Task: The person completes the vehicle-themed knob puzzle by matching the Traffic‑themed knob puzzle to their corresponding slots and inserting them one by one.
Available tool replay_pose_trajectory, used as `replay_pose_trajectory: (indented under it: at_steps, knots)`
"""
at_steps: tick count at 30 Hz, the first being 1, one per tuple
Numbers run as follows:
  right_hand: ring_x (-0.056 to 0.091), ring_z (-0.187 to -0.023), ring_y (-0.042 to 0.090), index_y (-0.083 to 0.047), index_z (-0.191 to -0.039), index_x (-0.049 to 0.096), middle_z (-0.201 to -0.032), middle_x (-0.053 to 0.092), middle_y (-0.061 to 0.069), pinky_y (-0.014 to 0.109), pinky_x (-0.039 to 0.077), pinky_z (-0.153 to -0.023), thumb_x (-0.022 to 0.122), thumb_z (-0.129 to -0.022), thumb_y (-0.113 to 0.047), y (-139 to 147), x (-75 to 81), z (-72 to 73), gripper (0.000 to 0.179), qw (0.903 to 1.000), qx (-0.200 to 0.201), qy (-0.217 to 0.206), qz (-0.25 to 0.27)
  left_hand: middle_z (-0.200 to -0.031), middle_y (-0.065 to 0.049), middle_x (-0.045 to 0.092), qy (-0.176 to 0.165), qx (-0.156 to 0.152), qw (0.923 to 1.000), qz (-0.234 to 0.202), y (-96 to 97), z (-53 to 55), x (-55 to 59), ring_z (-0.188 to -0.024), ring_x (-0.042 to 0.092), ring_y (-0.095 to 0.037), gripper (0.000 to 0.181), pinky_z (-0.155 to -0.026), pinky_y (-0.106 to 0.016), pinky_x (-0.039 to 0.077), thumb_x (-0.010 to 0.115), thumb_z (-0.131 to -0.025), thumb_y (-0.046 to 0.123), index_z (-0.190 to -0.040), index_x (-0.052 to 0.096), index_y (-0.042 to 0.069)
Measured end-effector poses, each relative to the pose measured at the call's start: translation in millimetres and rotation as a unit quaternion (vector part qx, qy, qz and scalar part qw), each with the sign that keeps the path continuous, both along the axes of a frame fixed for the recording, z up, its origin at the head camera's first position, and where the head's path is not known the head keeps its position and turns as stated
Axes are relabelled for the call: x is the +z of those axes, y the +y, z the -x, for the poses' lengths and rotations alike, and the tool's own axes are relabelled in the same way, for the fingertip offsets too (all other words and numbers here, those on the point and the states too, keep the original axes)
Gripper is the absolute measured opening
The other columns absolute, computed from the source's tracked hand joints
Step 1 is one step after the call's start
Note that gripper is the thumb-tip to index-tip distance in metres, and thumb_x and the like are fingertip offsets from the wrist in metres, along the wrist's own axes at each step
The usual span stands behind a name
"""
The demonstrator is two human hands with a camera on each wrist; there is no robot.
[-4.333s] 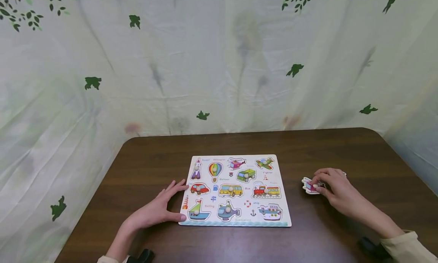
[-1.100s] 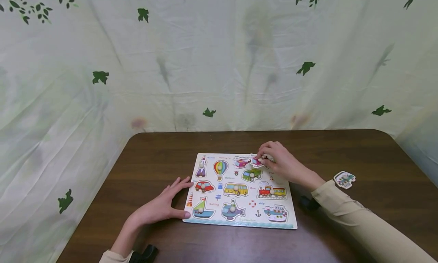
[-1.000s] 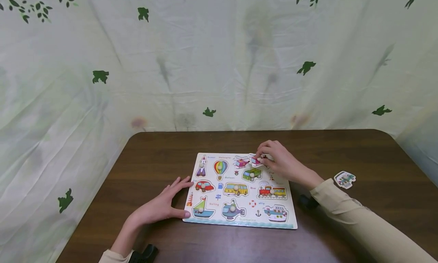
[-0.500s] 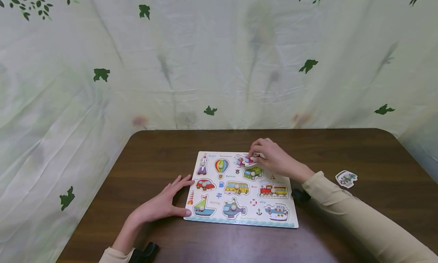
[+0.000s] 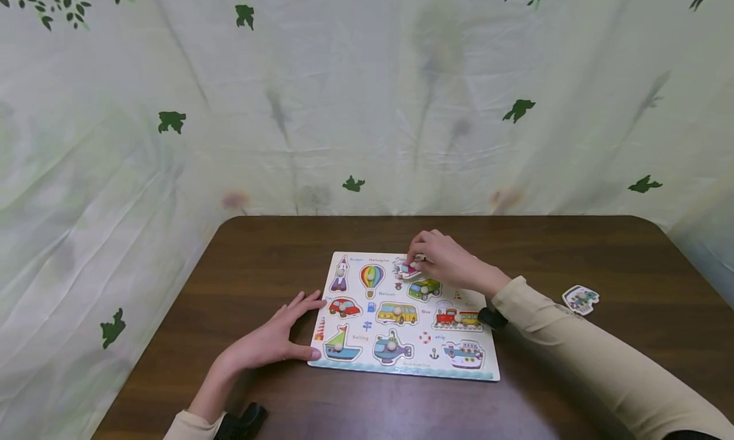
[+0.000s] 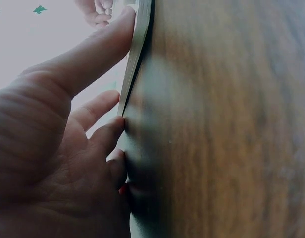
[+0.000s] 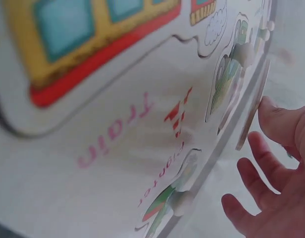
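Observation:
A white peg puzzle board [image 5: 486, 357] with printed vehicles lies on the brown table. My left hand [image 5: 266, 344] rests at its left side, thumb at the front corner and fingers spread along the edge. In the left wrist view the thumb [image 6: 93, 57] lies over the board's rim. Between thumb and fingertips my right hand [image 5: 450, 262] pinches a pink helicopter puzzle piece [image 5: 408, 269], over the printed helicopter near the back edge. The right wrist view catches that piece [image 7: 253, 109] edge-on, slightly off the board. In the head view this hand hides the fighter plane.
One loose puzzle piece [image 5: 581, 299] lies on the table right of the board, beside the right sleeve [image 5: 596, 357]. Other pieces, such as the bus [image 5: 397, 312] and the submarine [image 5: 392, 349], sit in the board. A leaf-patterned curtain [image 5: 378, 109] hangs behind the table.
My right hand took the helicopter piece from the table at right, carried it to the board and slid it leftward onto the printed helicopter. My left hand stays at the board's edge.

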State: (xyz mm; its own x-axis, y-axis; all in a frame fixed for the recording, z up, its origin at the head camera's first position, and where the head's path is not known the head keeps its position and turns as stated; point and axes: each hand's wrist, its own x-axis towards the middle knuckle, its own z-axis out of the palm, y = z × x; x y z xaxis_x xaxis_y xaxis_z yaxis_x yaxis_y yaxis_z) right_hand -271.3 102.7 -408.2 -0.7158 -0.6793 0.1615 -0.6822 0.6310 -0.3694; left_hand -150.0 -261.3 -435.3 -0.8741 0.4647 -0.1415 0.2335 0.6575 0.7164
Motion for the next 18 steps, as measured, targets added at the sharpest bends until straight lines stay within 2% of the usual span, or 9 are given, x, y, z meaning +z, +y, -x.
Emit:
replay_pose_trajectory:
  at_steps: [12,18]
  knots:
    - [0.047,-0.108,0.023,-0.02,-0.097,0.073,-0.116,0.058,0.001,0.046,0.038,-0.097,0.069,-0.093,-0.013,-11.4,0.6,5.8,0.009,0.9987,-0.014,-0.032,-0.038,-0.162,-0.005,0.022,0.0,-0.001,1.0,-0.001,-0.4,0.1,1.6,-0.149,0.002,-0.037,0.087,-0.114,-0.062,0.001,0.082,-0.077,0.045,-0.149,0.041,0.019]
    - [0.047,-0.108,0.022,-0.02,-0.096,0.073,-0.113,0.058,0.001,0.045,0.037,-0.096,0.069,-0.094,-0.014,-14.2,-1.4,7.1,0.007,0.9985,-0.016,-0.026,-0.046,-0.162,-0.004,0.022,-0.003,0.001,1.0,0.004,-0.2,0.6,0.1,-0.149,0.001,-0.036,0.086,-0.114,-0.062,0.002,0.082,-0.077,0.046,-0.149,0.041,0.021]
